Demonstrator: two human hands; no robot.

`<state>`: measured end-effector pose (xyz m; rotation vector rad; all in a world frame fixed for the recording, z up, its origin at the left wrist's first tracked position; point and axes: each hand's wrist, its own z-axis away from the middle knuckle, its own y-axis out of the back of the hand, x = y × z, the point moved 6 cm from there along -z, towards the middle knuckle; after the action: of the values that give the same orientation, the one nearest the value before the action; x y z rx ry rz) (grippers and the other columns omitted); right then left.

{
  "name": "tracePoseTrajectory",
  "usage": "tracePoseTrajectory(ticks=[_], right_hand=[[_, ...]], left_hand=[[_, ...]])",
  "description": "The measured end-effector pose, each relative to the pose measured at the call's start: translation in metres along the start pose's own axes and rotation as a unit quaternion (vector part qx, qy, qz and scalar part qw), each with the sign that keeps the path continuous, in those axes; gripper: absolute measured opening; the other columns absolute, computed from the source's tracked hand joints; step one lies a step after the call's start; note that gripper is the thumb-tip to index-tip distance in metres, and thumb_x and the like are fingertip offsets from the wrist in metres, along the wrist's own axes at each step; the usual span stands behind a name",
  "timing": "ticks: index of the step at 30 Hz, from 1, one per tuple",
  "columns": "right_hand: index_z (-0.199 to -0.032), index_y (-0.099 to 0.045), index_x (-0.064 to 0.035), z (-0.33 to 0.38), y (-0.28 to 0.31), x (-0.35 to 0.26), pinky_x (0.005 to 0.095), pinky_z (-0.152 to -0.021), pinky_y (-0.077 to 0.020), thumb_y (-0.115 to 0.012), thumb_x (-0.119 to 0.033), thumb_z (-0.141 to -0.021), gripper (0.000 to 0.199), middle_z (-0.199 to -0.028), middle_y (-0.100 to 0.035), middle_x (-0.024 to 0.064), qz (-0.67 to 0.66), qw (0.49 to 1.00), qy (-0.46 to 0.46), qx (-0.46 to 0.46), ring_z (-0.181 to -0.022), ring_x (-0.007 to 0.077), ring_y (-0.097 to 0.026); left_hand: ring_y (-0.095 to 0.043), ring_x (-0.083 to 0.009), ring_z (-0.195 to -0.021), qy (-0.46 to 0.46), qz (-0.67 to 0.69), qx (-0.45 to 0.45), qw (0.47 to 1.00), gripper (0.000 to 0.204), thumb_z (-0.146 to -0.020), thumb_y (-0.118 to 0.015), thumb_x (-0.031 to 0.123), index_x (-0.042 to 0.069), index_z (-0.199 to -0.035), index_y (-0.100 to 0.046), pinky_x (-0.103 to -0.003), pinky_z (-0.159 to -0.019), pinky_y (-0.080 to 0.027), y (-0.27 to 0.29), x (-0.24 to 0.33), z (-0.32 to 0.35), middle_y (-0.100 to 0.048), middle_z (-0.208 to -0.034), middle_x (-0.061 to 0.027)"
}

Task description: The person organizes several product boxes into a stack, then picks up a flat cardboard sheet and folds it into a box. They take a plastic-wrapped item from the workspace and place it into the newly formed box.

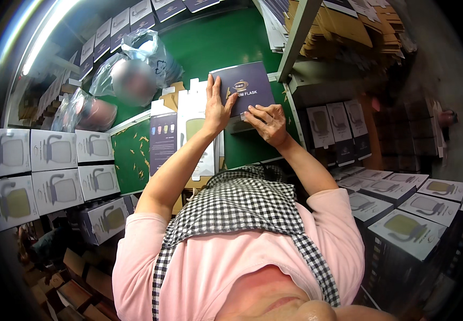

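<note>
A dark purple flask box stands on the green worktop in front of me. My left hand lies along its left side, fingers stretched out and the thumb resting on the purple face. At the near edge, my right hand has its fingers bent around the box's lower right part; its thumb is hidden. Left of the box lie flat, unfolded cartons, with purple and white panels showing, partly covered by my left forearm.
White boxes with jug pictures are stacked at the left, and more boxes stand at the right. Plastic-wrapped items lie on the far left worktop. A metal post rises beyond the box, beside piled cardboard.
</note>
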<state>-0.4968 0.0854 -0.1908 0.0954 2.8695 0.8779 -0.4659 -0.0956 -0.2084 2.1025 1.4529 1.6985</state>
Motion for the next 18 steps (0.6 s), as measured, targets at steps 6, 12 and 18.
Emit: tracePoseTrajectory(ticks=[6,12,18], right_hand=[[-0.093,-0.07,-0.0123,-0.005,-0.007,0.008,0.0323,-0.078,-0.0409,-0.077,-0.015,-0.076,0.019,-0.093,-0.066,-0.0001,-0.031,0.995,-0.089,0.018,-0.087,0.017,-0.061],[-0.129,-0.05,0.0001,-0.006,-0.001,0.05,0.0426,-0.104,-0.0356,-0.074,-0.04,-0.083,0.065,-0.118,-0.056,0.0202,-0.076,0.936,-0.321,0.124,-0.112,0.0346,-0.053],[-0.131,-0.051,0.0006,-0.009,0.018,0.109,0.0339,-0.106,-0.0355,-0.059,-0.015,-0.094,0.04,-0.128,-0.055,0.0138,-0.221,0.869,-0.427,0.115,-0.12,0.0233,-0.05]], left_hand=[[-0.032,-0.0415,-0.138,0.005,-0.015,-0.018,1.0,0.075,-0.088,-0.07,0.023,-0.006,-0.144,-0.029,-0.04,-0.111,-0.035,-0.006,0.002,-0.004,-0.019,-0.153,-0.0289],[-0.046,-0.0303,-0.127,0.301,0.373,-0.021,0.877,0.092,-0.084,-0.076,0.026,0.001,-0.149,-0.017,-0.038,-0.105,-0.042,-0.022,-0.056,0.015,-0.037,-0.143,-0.0228],[-0.03,-0.0316,-0.139,0.143,0.294,-0.091,0.94,0.099,-0.085,-0.073,0.039,0.002,-0.153,-0.011,-0.038,-0.115,-0.025,-0.054,0.007,-0.036,-0.025,-0.153,-0.022]])
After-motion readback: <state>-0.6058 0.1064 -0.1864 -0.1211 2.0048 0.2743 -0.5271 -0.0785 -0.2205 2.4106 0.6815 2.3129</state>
